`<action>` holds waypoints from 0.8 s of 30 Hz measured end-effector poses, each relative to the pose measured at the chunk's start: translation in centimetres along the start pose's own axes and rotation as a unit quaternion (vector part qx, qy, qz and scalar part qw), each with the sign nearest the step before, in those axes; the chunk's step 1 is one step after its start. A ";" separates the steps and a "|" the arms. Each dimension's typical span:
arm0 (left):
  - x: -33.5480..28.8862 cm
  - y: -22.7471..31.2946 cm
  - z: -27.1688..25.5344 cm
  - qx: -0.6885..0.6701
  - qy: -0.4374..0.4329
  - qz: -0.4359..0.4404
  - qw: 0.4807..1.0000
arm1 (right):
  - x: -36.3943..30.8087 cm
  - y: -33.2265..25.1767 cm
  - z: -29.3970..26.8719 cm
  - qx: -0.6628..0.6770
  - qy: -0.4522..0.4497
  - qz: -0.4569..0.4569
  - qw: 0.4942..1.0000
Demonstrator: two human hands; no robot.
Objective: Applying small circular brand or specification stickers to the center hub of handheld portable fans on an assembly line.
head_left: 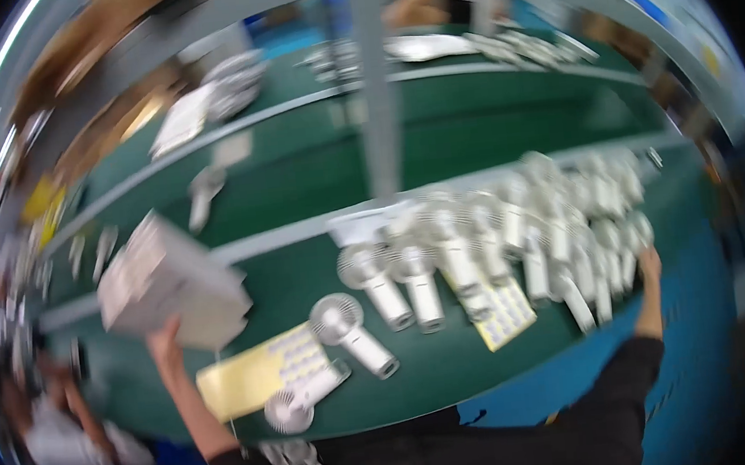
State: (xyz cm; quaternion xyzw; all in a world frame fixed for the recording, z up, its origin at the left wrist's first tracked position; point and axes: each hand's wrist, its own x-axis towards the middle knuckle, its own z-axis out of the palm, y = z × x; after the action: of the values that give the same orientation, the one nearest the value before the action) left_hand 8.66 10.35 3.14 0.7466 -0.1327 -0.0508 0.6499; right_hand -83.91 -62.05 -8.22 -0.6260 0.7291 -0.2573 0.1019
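Observation:
At the left, my left hand [165, 337] touches the lower near edge of a white carton [171, 283]; blur hides its fingers, so I cannot tell if it grips. Far to the right, my right hand [651, 265] is against the outermost white handheld fans [638, 230] of a large pile; its fingers are smeared too. Between my arms, a handheld fan [365, 348] lies slanting on the green table. Another fan [303, 400] rests partly on a yellow sticker sheet [242, 381]. A second yellow sheet [508, 316] shows from beneath the piled fans [454, 242].
Behind a grey rail [287, 234] runs a green conveyor belt [295, 173] carrying a single fan [205, 195]. A grey post [375, 98] rises in the middle. More white goods [237, 84] lie on the far side. Another person [78, 431] sits at the lower left.

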 end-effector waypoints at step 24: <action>-1.9 0.5 1.1 0.015 -0.116 -0.003 0.993 | -53.2 -87.8 27.1 0.121 -0.405 -0.398 0.814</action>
State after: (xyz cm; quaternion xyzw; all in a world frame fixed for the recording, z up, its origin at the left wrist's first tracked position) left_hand 6.51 9.78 3.27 0.7461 -0.2056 -0.1369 0.6183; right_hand 14.82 -24.79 3.70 -0.8917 0.2725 -0.0848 0.3514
